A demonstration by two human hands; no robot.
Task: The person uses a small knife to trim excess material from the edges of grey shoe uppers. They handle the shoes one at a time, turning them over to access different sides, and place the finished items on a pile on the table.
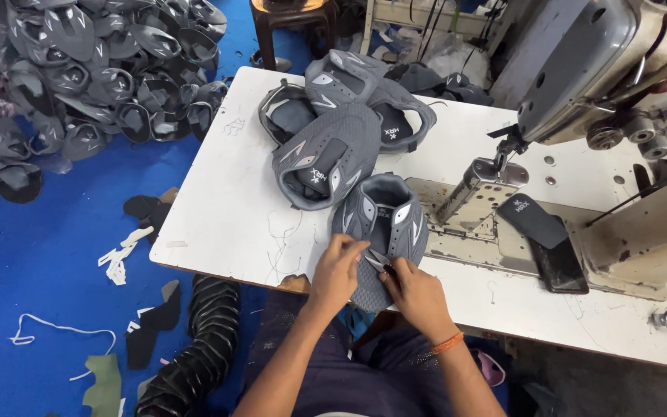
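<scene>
Head view — grey mesh shoe upper (pixel 380 232)

Head camera, steep downward view, close over white worktable (pixel 225 208)
</scene>
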